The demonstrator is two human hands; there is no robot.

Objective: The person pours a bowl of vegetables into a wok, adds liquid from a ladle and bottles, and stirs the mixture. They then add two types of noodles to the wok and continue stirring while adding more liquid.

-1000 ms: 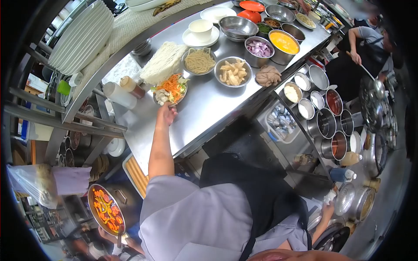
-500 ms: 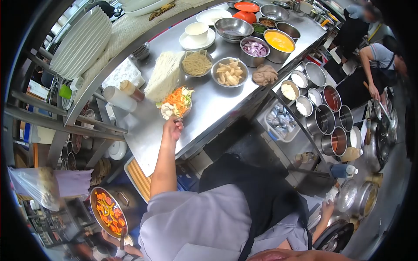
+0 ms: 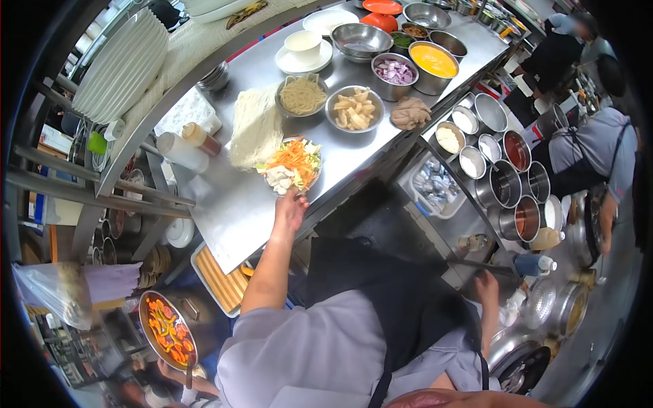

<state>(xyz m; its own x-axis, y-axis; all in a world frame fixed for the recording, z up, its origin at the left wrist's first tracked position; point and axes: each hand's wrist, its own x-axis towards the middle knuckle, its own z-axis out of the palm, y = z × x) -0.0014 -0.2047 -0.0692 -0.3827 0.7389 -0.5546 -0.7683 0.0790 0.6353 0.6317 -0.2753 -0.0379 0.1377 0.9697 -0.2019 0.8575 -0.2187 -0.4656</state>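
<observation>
My left hand (image 3: pixel 290 209) grips the near rim of a bowl of cut vegetables (image 3: pixel 294 165), with shredded carrot, pale pieces and green leaf in it. The bowl is at the front edge of the steel counter (image 3: pixel 238 228), beside a block of white rice noodles (image 3: pixel 255 127). Behind it are a bowl of thicker noodles (image 3: pixel 302 94) and a bowl of pale fried pieces (image 3: pixel 354 110). My right hand (image 3: pixel 486 285) is at the lower right, near a white cloth (image 3: pixel 511 307); its fingers are blurred and dark, and I cannot make out their grip.
Squeeze bottles (image 3: pixel 182 152) stand left of the noodles. A pot of peppers (image 3: pixel 167 329) is at the lower left. Steel pots (image 3: pixel 504 183) of sauces and powders line the right. A co-worker (image 3: pixel 595 146) stands at the far right, another person (image 3: pixel 554 58) behind.
The vegetable bowl and my left hand have shifted right and slightly nearer. My right hand has risen away from the white cloth. The co-worker at the right has moved closer, arm lowered.
</observation>
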